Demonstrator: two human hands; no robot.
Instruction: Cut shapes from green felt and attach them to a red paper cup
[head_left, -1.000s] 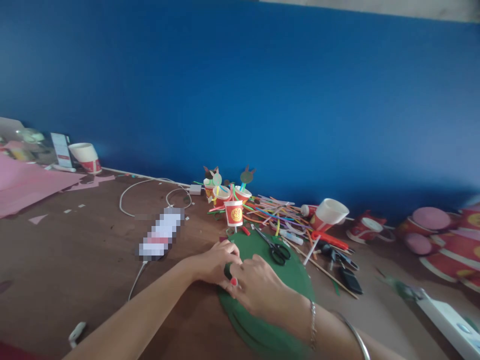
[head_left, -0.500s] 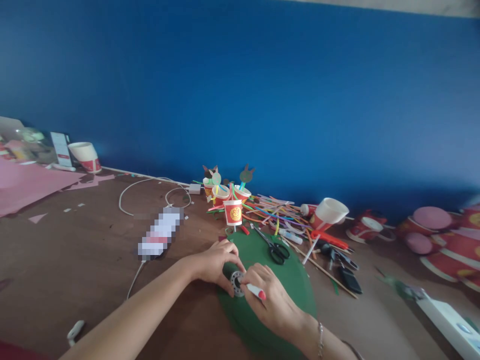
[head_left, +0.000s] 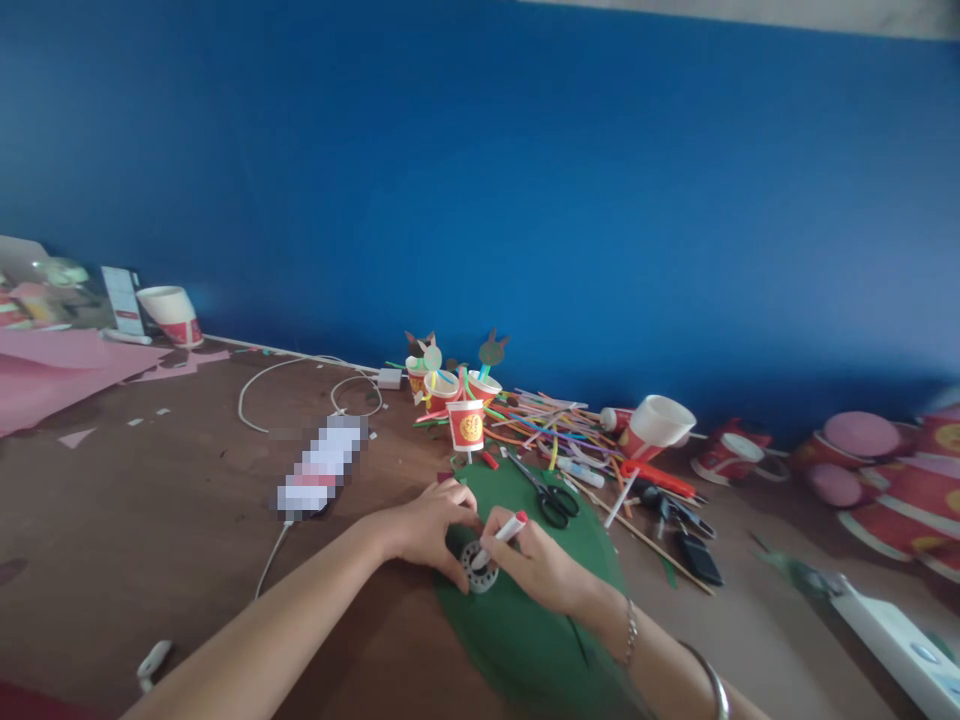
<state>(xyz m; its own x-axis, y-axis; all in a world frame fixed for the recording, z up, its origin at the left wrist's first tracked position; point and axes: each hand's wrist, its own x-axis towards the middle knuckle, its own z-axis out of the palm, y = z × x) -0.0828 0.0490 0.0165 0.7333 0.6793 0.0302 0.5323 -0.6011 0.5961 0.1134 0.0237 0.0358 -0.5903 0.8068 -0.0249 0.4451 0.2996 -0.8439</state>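
Observation:
My left hand (head_left: 435, 535) curls round a short dark green cylinder (head_left: 457, 541); its near end is a grey ring dotted with small holes (head_left: 484, 580). The kind of thing is unclear. It rests on a round sheet of green paper (head_left: 517, 640). Pinched in my right hand (head_left: 544, 562) is a white marker (head_left: 499, 539) with a red back end, tilted up to the right. Its lower tip reaches inside the ring; what it touches there is too small to tell. Black-handled scissors (head_left: 551, 498) lie on the paper's far part.
Beyond the paper stand red paper cups (head_left: 466, 427) with animal cutouts, beside a heap of colourful pipe cleaners (head_left: 536, 415). A phone (head_left: 322, 465) on a cable lies left. Rightward are a red glue gun (head_left: 660, 480), keys (head_left: 697, 555) and a thin stick (head_left: 652, 545).
My right hand has turned over and shifted up a little, so the marker's red end now points up instead of down to the right. My left hand keeps its hold on the cylinder.

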